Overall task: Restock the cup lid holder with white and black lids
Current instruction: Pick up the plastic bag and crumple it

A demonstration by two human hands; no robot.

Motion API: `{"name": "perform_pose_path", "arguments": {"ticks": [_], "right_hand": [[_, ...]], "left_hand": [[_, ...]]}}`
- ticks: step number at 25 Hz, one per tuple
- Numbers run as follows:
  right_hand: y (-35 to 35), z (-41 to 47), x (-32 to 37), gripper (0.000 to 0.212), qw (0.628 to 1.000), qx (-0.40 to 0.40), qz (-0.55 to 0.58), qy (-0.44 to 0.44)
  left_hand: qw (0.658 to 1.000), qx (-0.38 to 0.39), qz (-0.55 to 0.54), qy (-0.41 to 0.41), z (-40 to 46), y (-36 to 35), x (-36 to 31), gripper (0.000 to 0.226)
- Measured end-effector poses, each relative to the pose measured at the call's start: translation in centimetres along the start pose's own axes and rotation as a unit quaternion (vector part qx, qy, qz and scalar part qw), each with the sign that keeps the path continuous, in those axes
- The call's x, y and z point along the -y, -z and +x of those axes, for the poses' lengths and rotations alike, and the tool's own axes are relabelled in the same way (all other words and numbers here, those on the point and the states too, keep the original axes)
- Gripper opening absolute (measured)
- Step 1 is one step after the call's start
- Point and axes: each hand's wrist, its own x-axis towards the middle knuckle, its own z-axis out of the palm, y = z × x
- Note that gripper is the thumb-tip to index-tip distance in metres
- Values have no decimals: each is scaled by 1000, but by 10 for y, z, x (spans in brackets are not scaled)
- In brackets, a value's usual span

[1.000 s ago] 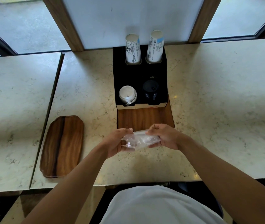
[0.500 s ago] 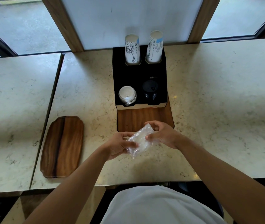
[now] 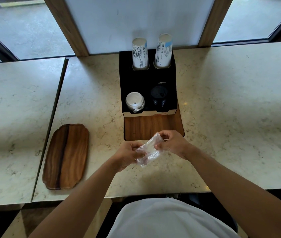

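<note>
- Crumpling a clear plastic wrapper [image 3: 149, 151], your left hand [image 3: 127, 156] and right hand [image 3: 172, 145] both pinch it, near the lid holder [image 3: 148, 83].
- White lids [image 3: 135, 101] and black lids [image 3: 159, 97] already fill the holder's front wells, so the wrapper looks spent.

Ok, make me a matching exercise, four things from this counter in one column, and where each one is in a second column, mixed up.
Things:
1. white lids
2. black lids
3. plastic bag
4. tray

Places:
A. between both hands
B. holder, front right slot
C. flat on the counter, left of the holder
D. holder, front left slot

Pairs: 1-D, 2-B, 3-A, 4-C
</note>
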Motion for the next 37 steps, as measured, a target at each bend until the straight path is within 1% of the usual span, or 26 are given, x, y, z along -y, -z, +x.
{"name": "perform_pose_path", "arguments": {"ticks": [3, 6, 8, 10, 12, 13, 14, 16, 18, 20, 21, 25, 29, 33, 35, 37], "right_hand": [[2, -2, 3, 34, 1000, 25, 8, 1], [0, -3, 9, 37, 998, 58, -17, 0], [-4, -3, 13, 39, 998, 58, -31, 2], [-9, -5, 15, 48, 999, 28, -36, 0], [-14, -8, 15, 69, 999, -1, -27, -39], [-17, -9, 13, 76, 997, -8, -1, -72], [-21, -11, 10, 77, 995, -12, 23, -99], [-29, -12, 2, 67, 991, -13, 33, -126], [-36, -11, -7, 44, 991, -14, 39, -130], [-40, -12, -14, 22, 988, -16, 94, -120], [-40, -12, -14, 19, 986, -10, 119, -112], [-33, -14, -14, 21, 986, 0, 144, -88], [-26, -15, -9, 23, 985, 13, 150, -84], [-22, -17, -4, 30, 980, 42, 175, -81], [-23, -19, -2, 36, 974, 51, 209, -73], [-23, -21, -4, 40, 958, 60, 276, -54]], "left_hand": [[999, 38, 21, 4, -1, 1, 0, 33], [998, 59, 20, 26, 0, 1, -1, 23], [999, 40, 32, 14, 0, -2, -2, 17], [999, 9, 41, -8, 0, -5, 0, 15], [999, -23, 18, -17, 1, -7, 2, 15], [999, -42, 2, -17, 2, -8, 3, 15], [998, -62, -12, -20, 3, -10, 4, 14], [994, -103, -19, -34, 3, -16, 7, 10], [990, -132, -26, -39, 4, -19, 8, 9], [989, -136, -44, -33, 4, -20, 10, 9], [989, -130, -60, -28, 4, -20, 10, 10], [985, -91, -149, 4, 2, -15, 9, 13], [988, -37, -147, 2, -2, -9, 11, 19], [990, -28, -141, -17, -3, -3, 9, 28], [984, -27, -176, -16, -4, -3, 8, 32], [973, -9, -230, -18, -6, -2, 7, 33]]}}
